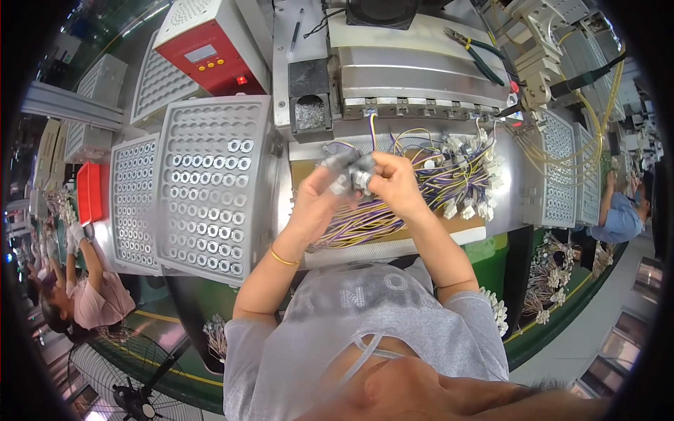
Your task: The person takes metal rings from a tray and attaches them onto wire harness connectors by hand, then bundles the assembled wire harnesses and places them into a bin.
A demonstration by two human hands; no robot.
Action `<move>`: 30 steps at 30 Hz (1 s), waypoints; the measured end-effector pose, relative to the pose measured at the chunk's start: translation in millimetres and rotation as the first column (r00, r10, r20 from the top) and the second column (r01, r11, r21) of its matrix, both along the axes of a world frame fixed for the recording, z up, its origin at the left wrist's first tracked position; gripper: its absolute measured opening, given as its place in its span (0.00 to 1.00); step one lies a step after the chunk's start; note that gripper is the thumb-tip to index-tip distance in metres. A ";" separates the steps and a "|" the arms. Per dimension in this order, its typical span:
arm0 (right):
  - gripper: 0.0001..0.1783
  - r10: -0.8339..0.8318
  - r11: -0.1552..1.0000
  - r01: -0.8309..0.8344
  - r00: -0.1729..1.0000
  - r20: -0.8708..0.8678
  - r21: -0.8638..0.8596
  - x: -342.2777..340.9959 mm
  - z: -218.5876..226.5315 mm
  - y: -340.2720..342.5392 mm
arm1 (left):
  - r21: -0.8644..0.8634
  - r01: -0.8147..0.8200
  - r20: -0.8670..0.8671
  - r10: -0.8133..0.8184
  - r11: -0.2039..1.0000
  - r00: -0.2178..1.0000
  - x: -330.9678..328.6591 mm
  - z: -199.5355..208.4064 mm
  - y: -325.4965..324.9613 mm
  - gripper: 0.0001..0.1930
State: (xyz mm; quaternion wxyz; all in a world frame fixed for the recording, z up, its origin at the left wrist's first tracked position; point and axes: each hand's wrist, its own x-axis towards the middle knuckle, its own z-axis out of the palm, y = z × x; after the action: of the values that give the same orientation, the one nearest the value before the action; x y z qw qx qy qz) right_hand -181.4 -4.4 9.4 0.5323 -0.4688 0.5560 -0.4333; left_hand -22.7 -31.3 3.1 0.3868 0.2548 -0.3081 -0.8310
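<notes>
My two hands meet over a bundle of purple, yellow and white wires (372,221) on a brown board. My right hand (399,184) is closed, thumb and index finger pinching a small silvery part (362,179). Beside it, my left hand (316,203) has its fingers bent inward, and motion smears their tips. Whatever the left fingers grip is hidden or too small to name. Grey coverings wrap some fingertips. White connectors (484,165) cluster at the bundle's right end. One wire lead (373,133) rises to the slotted metal fixture (414,109) beyond my hands.
A grey tray (263,133) holding rows of silvery rings stands left, beside another such tray (116,203). Behind are a red-fronted box (203,59) and black bin (309,77). Pliers (481,56) lie on the fixture. Other people (105,295) (618,217) work at both sides.
</notes>
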 end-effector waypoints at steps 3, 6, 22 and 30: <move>0.05 -0.443 0.847 0.483 0.873 0.205 -0.224 -12.2 -11.3 -4.8 | -0.059 -0.049 0.112 0.055 0.997 0.992 -3.1 -23.1 0.4 0.13; 0.05 -0.631 0.721 0.685 0.713 0.307 -0.109 -35.7 -18.3 -11.9 | -0.736 0.565 0.677 0.442 0.373 0.589 0.7 -50.0 4.5 0.16; 0.07 -0.635 0.712 0.679 0.731 0.249 -0.177 -37.5 -21.0 -26.2 | -0.357 0.730 0.915 0.063 0.582 0.397 14.6 -16.8 -8.8 0.13; 0.10 -0.629 0.735 0.666 0.740 0.239 -0.128 -27.6 -12.1 -21.2 | -0.290 0.433 0.680 -0.135 0.853 0.721 19.3 -46.7 -11.4 0.11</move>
State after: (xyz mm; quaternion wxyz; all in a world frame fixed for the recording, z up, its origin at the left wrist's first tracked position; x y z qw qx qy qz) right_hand -209.0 -25.6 -2.7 0.3439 -0.2562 0.5867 -0.6869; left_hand -3.3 -42.7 -43.6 0.1692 0.3773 -0.6317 -0.6558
